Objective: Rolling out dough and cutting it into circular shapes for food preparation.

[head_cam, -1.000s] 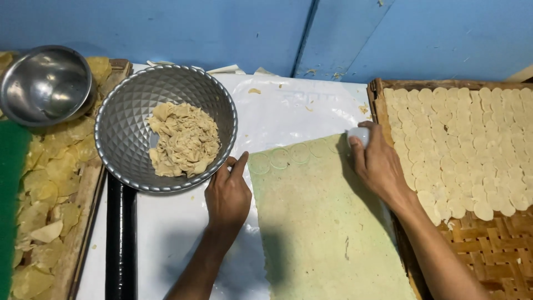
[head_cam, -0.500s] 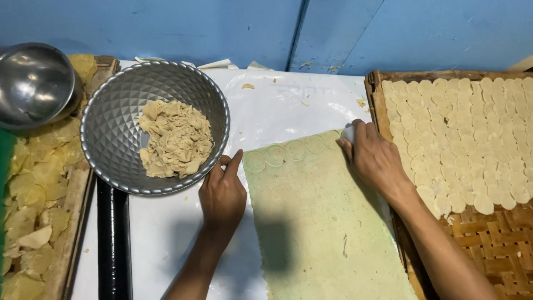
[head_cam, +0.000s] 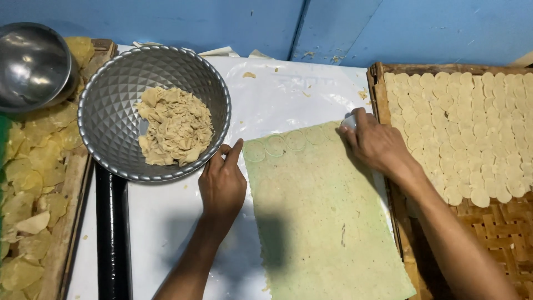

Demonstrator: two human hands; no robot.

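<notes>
The right hand [head_cam: 377,145] is gripping a small white round cutter [head_cam: 349,121] at the far right corner of the dough sheet [head_cam: 322,216], which is stretching lengthwise back toward the person. The left hand [head_cam: 222,183] is resting flat, fingers loosely spread, holding nothing, beside the sheet's left edge.

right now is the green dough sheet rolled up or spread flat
Spread flat. The dough sheet lies open on the white surface, round cut marks along its top edge; the left hand rests beside it.
</notes>
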